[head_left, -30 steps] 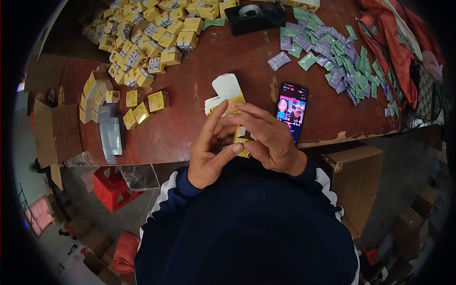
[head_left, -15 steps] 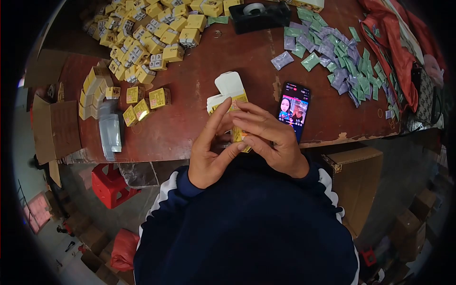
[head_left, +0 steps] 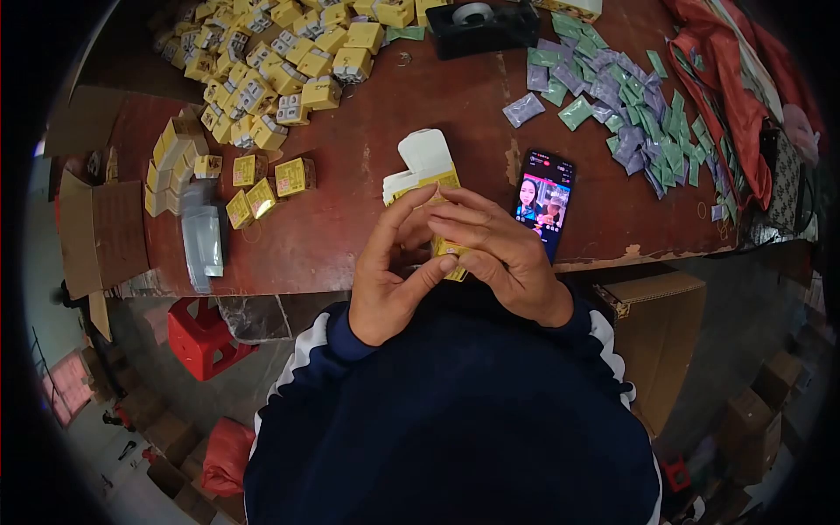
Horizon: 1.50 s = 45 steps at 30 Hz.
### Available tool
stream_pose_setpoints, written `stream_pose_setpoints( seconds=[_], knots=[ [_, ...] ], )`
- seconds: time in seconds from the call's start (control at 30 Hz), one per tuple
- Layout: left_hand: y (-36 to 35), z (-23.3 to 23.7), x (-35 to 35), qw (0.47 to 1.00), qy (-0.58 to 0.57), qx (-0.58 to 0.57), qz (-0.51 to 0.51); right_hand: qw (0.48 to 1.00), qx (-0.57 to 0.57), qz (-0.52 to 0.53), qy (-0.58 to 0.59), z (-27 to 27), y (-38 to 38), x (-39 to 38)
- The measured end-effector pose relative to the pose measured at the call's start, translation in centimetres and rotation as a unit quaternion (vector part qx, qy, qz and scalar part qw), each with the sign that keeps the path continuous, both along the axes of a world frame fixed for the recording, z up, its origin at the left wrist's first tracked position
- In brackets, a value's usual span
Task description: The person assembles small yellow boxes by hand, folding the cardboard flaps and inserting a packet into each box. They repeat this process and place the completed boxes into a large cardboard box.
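A yellow carton (head_left: 446,178) with white flaps (head_left: 423,152) standing open at its far end lies at the table's front edge, partly hidden beneath both hands. My left hand (head_left: 391,271) is curved along its left side, fingers bent and thumb pointing inward. From the right, my right hand (head_left: 503,252) reaches over the carton, its fingertips close to those of the left. Both thumbs nearly meet above the yellow surface. Whatever is between the fingers is too covered to make out. A lit phone (head_left: 542,206) lies just right of my right hand.
Small yellow boxes (head_left: 293,178) lie at left beside clear plastic sleeves (head_left: 202,241). Behind is a large heap of yellow-and-white boxes (head_left: 284,74). Green and purple sachets (head_left: 626,105) are piled at right; a black tape dispenser (head_left: 486,31) stands at the back. A red stool (head_left: 197,337) is below left.
The fingers and thumbs of both hands have shifted slightly over the carton, the thumbs closer together. The orange spot seen between the hands earlier no longer shows. The view has moved a little.
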State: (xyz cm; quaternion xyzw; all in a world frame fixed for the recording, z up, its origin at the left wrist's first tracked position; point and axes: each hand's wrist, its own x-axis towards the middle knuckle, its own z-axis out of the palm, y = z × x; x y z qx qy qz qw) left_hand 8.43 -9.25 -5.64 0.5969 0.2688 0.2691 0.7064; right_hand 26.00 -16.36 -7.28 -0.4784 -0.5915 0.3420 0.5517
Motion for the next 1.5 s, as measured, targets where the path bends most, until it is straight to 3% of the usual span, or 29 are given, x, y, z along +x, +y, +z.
stream_pose_setpoints(
  seconds=[0.23, 0.37, 0.47, 0.5, 0.57, 0.6, 0.63, 0.67, 0.7, 0.77, 0.8, 0.9, 0.97, 1.0, 1.1, 1.17, 1.33, 1.5],
  knots=[
    [-0.3, -1.1, -0.3, 0.998, -0.054, -0.034, 0.025, 0.993, 0.034, -0.011, -0.111, -0.4, 0.4, 0.1],
    [0.1, -0.3, 0.0, 0.998, -0.029, -0.027, 0.048, 0.990, 0.041, 0.007, -0.132, -0.6, 0.4, 0.6],
    [1.3, 0.2, -0.1, 0.995, -0.060, -0.002, 0.077, 0.983, -0.055, -0.038, 0.170, 0.3, -0.2, 0.5],
    [2.4, 0.6, -0.7, 0.990, 0.010, 0.108, 0.089, 0.975, -0.074, -0.093, 0.187, 0.4, -0.2, 1.1],
    [4.8, 0.5, -1.8, 0.932, 0.128, 0.312, 0.132, 0.949, -0.105, -0.211, 0.208, 0.0, -0.3, 2.6],
    [6.1, 0.6, -2.3, 0.894, 0.175, 0.387, 0.140, 0.949, -0.100, -0.219, 0.202, -0.3, -0.3, 3.5],
    [7.2, 0.7, -2.8, 0.848, 0.222, 0.458, 0.149, 0.952, -0.110, -0.248, 0.141, -0.4, -0.4, 4.4],
    [8.0, 0.3, -3.3, 0.874, 0.245, 0.389, 0.159, 0.951, -0.122, -0.273, 0.083, -0.8, -0.4, 5.1],
    [9.0, -0.2, -3.8, 0.874, 0.243, 0.389, 0.160, 0.946, -0.103, -0.304, 0.044, -1.5, -0.2, 5.7],
    [10.7, -0.7, -4.8, 0.658, 0.393, 0.633, 0.110, 0.944, -0.118, -0.308, 0.032, -1.2, -0.2, 6.2],
    [10.8, -0.4, -4.5, 0.655, 0.399, 0.632, 0.112, 0.940, -0.134, -0.314, 0.018, -1.2, 0.0, 6.1],
    [9.5, 0.2, -2.8, 0.664, 0.339, 0.644, 0.171, 0.948, -0.132, -0.291, 0.011, -1.3, 0.5, 5.1],
    [7.9, -0.3, -2.1, 0.869, 0.299, 0.378, 0.108, 0.953, -0.136, -0.269, 0.002, -1.2, 0.8, 4.2],
    [7.0, -0.2, -1.2, 0.902, 0.342, 0.251, 0.074, 0.952, -0.172, -0.252, -0.022, -1.2, 0.9, 3.6],
    [5.8, -1.4, -0.2, 0.860, 0.376, 0.338, 0.070, 0.951, -0.174, -0.243, -0.077, -1.5, 2.1, 1.2],
    [5.6, -1.7, -0.2, 0.878, 0.366, 0.298, 0.074, 0.946, -0.247, -0.181, -0.110, -2.0, 2.7, 0.3],
    [5.4, -1.6, -0.7, 0.900, 0.346, 0.247, 0.096, 0.952, -0.243, -0.176, -0.064, -3.5, 3.3, 0.0],
    [5.1, -0.9, -0.8, 0.892, 0.314, 0.296, 0.133, 0.967, -0.098, -0.209, -0.108, -3.2, 2.7, 1.2]
  ],
)
